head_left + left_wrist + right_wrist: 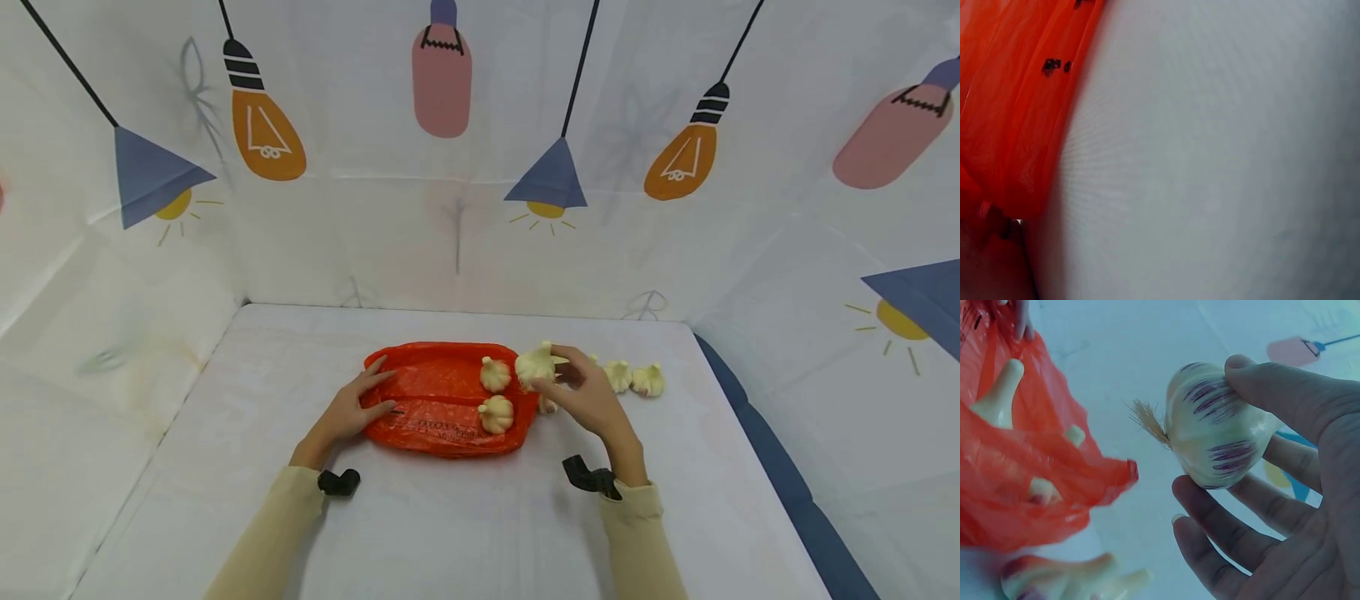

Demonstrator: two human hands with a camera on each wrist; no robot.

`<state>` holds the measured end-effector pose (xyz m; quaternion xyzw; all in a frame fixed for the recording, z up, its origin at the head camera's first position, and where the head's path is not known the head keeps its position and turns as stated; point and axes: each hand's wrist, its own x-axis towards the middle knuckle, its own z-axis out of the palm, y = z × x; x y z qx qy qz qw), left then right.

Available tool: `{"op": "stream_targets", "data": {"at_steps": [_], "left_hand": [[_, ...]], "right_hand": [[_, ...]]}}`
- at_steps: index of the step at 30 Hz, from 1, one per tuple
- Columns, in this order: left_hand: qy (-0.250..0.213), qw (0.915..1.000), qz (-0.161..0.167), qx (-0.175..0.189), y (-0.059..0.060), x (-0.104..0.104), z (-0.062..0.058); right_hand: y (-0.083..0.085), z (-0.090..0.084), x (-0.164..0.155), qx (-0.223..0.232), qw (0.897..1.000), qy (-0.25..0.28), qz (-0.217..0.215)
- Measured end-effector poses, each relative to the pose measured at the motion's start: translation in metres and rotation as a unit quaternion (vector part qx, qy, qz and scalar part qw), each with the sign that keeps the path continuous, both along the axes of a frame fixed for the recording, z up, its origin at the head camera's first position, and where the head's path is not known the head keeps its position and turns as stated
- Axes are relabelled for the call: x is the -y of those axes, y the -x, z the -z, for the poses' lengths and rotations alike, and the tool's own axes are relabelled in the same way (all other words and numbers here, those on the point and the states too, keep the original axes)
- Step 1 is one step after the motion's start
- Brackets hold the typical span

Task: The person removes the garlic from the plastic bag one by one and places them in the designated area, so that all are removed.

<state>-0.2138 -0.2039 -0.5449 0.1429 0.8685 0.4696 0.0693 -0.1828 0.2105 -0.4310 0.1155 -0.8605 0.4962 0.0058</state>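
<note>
A red plastic bag (435, 379) lies spread on the table. At its left end my left hand (348, 408) holds the edge, thumb and fingers over the plastic; the left wrist view shows mostly the bag's side (1016, 106). My right hand (588, 396) pinches a garlic bulb (534, 365) above the bag's right end. In the right wrist view this bulb (1210, 425) has purple streaks and root hairs, with the thumb on top and fingers below. Two garlic bulbs, one farther back (494, 375) and one nearer (496, 414), sit on the bag's right part.
Another garlic bulb (547, 405) is at the bag's right edge, partly hidden by my right hand. Beyond that hand, more bulbs stand in a row, including one bulb (618, 377) and the rightmost bulb (648, 380). Printed cloth walls (337, 250) surround the white table (450, 525).
</note>
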Motion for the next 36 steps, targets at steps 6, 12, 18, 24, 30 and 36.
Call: {"op": "stream_targets", "data": {"at_steps": [6,12,18,24,30,36], "left_hand": [[0.003,1.0000,-0.002,-0.004,0.000,0.001,0.001],[0.005,0.9999,0.000,-0.011,0.000,0.001,0.001],[0.005,0.9999,0.001,-0.010,-0.001,0.000,0.001],[0.004,1.0000,-0.001,-0.008,-0.002,0.000,-0.001],[0.004,0.9998,0.006,-0.018,0.000,0.001,0.003],[0.007,0.9999,0.003,-0.014,0.001,0.001,0.003]], "right_hand": [[-0.002,0.006,-0.015,-0.006,1.000,0.007,0.022],[-0.006,0.014,-0.029,0.005,0.999,0.013,0.038],[-0.008,0.026,-0.044,0.012,0.998,0.009,0.053],[-0.010,0.036,-0.055,0.005,0.998,-0.006,0.061],[-0.009,0.047,-0.065,-0.003,0.998,-0.009,0.065],[-0.008,0.057,-0.072,0.007,0.997,-0.019,0.073]]}}
